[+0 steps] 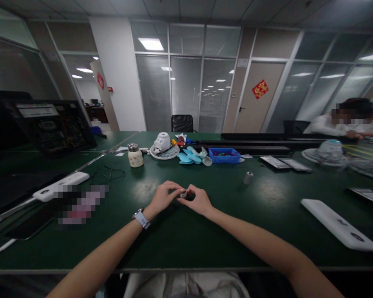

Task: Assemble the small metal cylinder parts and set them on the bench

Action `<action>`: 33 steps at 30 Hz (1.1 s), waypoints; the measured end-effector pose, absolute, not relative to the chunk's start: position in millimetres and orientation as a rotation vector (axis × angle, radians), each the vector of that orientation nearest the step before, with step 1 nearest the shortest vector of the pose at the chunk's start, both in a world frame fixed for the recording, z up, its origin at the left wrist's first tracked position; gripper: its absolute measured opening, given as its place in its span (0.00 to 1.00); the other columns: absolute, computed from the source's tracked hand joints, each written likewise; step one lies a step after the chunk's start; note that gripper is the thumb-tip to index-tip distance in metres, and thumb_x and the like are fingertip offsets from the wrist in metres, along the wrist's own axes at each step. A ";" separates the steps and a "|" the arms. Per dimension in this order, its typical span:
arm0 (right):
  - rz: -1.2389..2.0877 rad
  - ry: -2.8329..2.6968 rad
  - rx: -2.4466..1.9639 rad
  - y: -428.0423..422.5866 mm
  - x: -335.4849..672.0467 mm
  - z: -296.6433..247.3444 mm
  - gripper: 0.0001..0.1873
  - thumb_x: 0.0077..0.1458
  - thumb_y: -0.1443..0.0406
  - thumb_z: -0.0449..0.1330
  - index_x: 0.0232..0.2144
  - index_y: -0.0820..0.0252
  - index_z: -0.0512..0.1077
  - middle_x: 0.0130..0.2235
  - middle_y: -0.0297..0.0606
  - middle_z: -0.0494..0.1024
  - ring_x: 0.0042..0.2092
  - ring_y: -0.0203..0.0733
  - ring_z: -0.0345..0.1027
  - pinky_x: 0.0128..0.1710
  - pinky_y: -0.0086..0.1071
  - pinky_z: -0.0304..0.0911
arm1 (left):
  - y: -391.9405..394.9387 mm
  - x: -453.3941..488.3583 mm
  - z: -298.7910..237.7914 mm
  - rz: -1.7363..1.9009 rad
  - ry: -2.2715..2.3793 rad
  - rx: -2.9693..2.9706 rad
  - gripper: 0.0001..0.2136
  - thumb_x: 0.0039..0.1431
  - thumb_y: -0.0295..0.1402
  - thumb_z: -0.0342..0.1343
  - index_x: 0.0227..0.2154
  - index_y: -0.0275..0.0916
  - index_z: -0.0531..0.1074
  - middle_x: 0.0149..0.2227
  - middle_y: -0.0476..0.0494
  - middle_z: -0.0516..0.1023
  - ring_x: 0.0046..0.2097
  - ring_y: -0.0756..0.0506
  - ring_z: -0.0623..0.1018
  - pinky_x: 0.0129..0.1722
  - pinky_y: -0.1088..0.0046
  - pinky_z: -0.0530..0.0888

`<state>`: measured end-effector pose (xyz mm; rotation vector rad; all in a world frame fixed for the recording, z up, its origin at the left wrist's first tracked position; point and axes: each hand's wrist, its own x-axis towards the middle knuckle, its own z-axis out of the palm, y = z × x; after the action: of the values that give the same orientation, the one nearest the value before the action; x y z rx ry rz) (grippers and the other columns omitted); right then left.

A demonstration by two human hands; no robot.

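Between my fingertips, low over the green tabletop, is a small round silver metal part (183, 194). My left hand (165, 196) grips it from the left, thumb and fingers closed on its side and top. From the right, my right hand (199, 199) pinches the same part between thumb and index finger. Much of the piece is hidden by my fingers, so its exact kind does not show. A short silver metal cylinder (248, 178) stands upright on the table, apart from my right hand.
Beyond my hands are a cream flask (134, 156), a white fan housing (163, 143), blue fan blades (191, 156) and a blue bin (224, 156) of small parts. White elongated cases (337, 223) lie right and left. An opened computer case (51, 124) stands left. People sit at far right.
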<state>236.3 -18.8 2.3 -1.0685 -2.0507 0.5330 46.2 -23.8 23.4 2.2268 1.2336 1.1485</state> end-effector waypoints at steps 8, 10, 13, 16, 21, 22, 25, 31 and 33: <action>0.243 -2.134 -1.088 -21.2 236.0 2.8 0.19 0.47 0.49 0.64 0.28 0.56 0.66 0.29 0.33 0.73 0.32 0.39 0.67 0.34 0.31 0.57 | -24.2 40.7 29.8 1.095 1.171 2.513 0.09 0.58 0.39 0.56 0.38 0.48 0.79 0.47 0.45 0.78 0.47 0.41 0.71 0.47 0.59 0.70; 0.244 -2.137 -1.083 -21.4 236.2 3.0 0.19 0.48 0.49 0.63 0.28 0.56 0.66 0.29 0.33 0.73 0.32 0.39 0.66 0.33 0.31 0.57 | -27.0 42.1 29.7 1.092 1.169 2.543 0.10 0.59 0.37 0.54 0.39 0.48 0.79 0.46 0.45 0.79 0.47 0.42 0.72 0.47 0.60 0.70; 0.263 -2.138 -1.096 -21.0 236.0 2.4 0.18 0.48 0.50 0.64 0.28 0.56 0.67 0.29 0.33 0.73 0.32 0.39 0.66 0.34 0.31 0.57 | -33.7 48.1 29.2 1.105 1.250 2.529 0.10 0.61 0.34 0.53 0.39 0.47 0.79 0.42 0.45 0.80 0.45 0.43 0.74 0.47 0.61 0.68; 0.266 -2.119 -1.124 -20.4 234.9 1.4 0.19 0.46 0.49 0.64 0.27 0.56 0.66 0.28 0.32 0.73 0.32 0.39 0.67 0.35 0.31 0.57 | -37.9 53.8 26.8 1.149 1.329 2.483 0.09 0.60 0.32 0.53 0.38 0.45 0.78 0.39 0.45 0.79 0.43 0.44 0.74 0.47 0.62 0.68; 0.293 -2.098 -1.130 -21.8 234.2 2.7 0.18 0.46 0.50 0.64 0.27 0.56 0.66 0.28 0.31 0.73 0.31 0.39 0.67 0.34 0.31 0.57 | -36.1 56.4 20.3 1.352 1.322 2.286 0.04 0.58 0.33 0.54 0.33 0.41 0.72 0.35 0.45 0.79 0.41 0.44 0.76 0.44 0.64 0.71; 0.304 -2.095 -1.130 -22.3 234.4 3.2 0.18 0.46 0.50 0.64 0.27 0.56 0.66 0.28 0.32 0.73 0.32 0.38 0.67 0.34 0.31 0.58 | -35.6 56.2 20.1 1.397 1.302 2.223 0.03 0.58 0.33 0.54 0.32 0.41 0.70 0.35 0.45 0.79 0.40 0.44 0.77 0.44 0.64 0.72; 0.368 -2.067 -1.123 -23.3 235.1 3.8 0.18 0.46 0.49 0.64 0.28 0.56 0.68 0.29 0.32 0.75 0.32 0.39 0.68 0.34 0.31 0.59 | -33.7 53.3 22.9 1.493 1.252 2.074 0.04 0.59 0.35 0.53 0.32 0.41 0.66 0.36 0.45 0.79 0.40 0.45 0.79 0.42 0.66 0.74; 0.606 -1.895 -1.081 -21.3 235.9 3.1 0.20 0.46 0.48 0.63 0.30 0.57 0.68 0.31 0.33 0.76 0.32 0.38 0.69 0.33 0.31 0.63 | -17.0 30.6 20.9 1.374 1.453 2.132 0.07 0.54 0.37 0.57 0.30 0.41 0.67 0.32 0.46 0.78 0.37 0.45 0.78 0.39 0.68 0.72; 0.674 -1.829 -1.085 -20.1 235.8 3.7 0.20 0.45 0.48 0.64 0.29 0.57 0.67 0.30 0.34 0.76 0.32 0.38 0.69 0.33 0.32 0.64 | -10.2 21.7 15.7 1.264 1.473 2.192 0.08 0.53 0.38 0.59 0.31 0.40 0.68 0.33 0.46 0.78 0.37 0.44 0.78 0.37 0.68 0.71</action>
<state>235.8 -20.1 3.7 -1.0847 -1.8291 0.6744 21.7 -10.2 15.7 2.1916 1.4726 1.2637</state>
